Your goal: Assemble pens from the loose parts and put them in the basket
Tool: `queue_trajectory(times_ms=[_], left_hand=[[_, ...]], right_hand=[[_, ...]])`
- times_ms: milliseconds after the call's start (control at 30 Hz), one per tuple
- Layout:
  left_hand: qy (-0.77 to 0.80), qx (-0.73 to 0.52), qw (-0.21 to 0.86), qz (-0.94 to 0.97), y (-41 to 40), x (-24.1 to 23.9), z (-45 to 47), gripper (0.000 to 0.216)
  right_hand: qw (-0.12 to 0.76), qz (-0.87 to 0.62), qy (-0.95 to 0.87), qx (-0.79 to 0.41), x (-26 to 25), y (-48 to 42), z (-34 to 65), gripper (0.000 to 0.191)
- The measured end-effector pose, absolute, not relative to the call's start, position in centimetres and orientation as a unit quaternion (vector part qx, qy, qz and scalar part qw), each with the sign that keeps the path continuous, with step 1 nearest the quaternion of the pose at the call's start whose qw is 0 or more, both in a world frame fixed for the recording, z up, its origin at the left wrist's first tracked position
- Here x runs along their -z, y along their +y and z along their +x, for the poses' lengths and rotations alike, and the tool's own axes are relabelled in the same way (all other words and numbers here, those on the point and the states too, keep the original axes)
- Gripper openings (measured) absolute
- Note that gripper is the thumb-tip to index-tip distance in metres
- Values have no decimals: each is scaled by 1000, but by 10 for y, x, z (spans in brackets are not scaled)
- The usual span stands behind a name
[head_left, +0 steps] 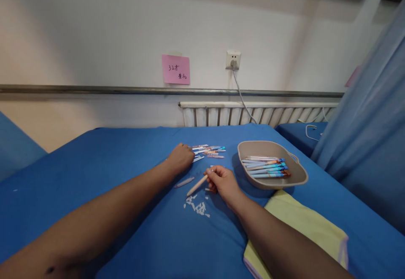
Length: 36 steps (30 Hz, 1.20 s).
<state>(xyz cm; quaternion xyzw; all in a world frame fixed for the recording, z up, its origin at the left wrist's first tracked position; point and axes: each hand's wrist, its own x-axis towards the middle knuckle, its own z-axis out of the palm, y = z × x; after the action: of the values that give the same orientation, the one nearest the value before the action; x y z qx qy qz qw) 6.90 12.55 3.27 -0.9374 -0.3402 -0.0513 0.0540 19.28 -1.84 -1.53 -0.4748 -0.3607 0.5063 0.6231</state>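
My right hand point(223, 182) pinches a pale peach pen point(198, 185) between thumb and fingers, its tip slanting down to the left. Below that tip lies a scatter of small white pieces point(200, 208) on the blue sheet. Farther back, my left hand point(181, 158) is curled at the left edge of a loose group of pens and thin white sticks point(210, 150); its fingertips are hidden, so what they grip does not show. Between the two hands a clear-looking pen part point(184, 182) rests alone on the sheet.
Right of my hands stands a beige basket point(297, 178) holding several blue, white and brown pens point(267, 169). A yellow cloth point(308, 224) lies partly under my right forearm. Behind the blue-covered surface point(152, 245) are a radiator point(218, 116) and a wall; a blue curtain point(363, 114) hangs at right.
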Motion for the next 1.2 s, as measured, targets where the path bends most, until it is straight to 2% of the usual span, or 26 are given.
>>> queue_trajectory(times_ms=[100,167,300,400,533,733,1000,1200], left_hand=[[-361,82,43,-928,114,-38,59,18],[-388,122,-2,-914,98,-36,49,20],[-427,269,-370,-780,53,-18,32,19],[-432,301,-502,-687,22,-8,30,24],[-432,295,-519,-676,5,-12,28,24],[-418,300,-531,-674,-1,-14,1,28],[-400,310,-567,-650,-10,-5,1,28],[-376,310,-581,-651,-11,-2,6,27]], right_hand=[[625,-474,-353,-510,14,-19,194,41],[627,-470,-346,-516,14,-20,194,41],[622,-466,-346,-525,13,-22,192,42],[606,-460,-375,-530,11,-28,187,42],[593,-452,-406,-529,9,-35,183,40],[655,-428,-358,-510,10,-35,188,37],[552,-424,-462,-550,8,-45,173,33],[586,-444,-453,-504,7,-47,175,28]])
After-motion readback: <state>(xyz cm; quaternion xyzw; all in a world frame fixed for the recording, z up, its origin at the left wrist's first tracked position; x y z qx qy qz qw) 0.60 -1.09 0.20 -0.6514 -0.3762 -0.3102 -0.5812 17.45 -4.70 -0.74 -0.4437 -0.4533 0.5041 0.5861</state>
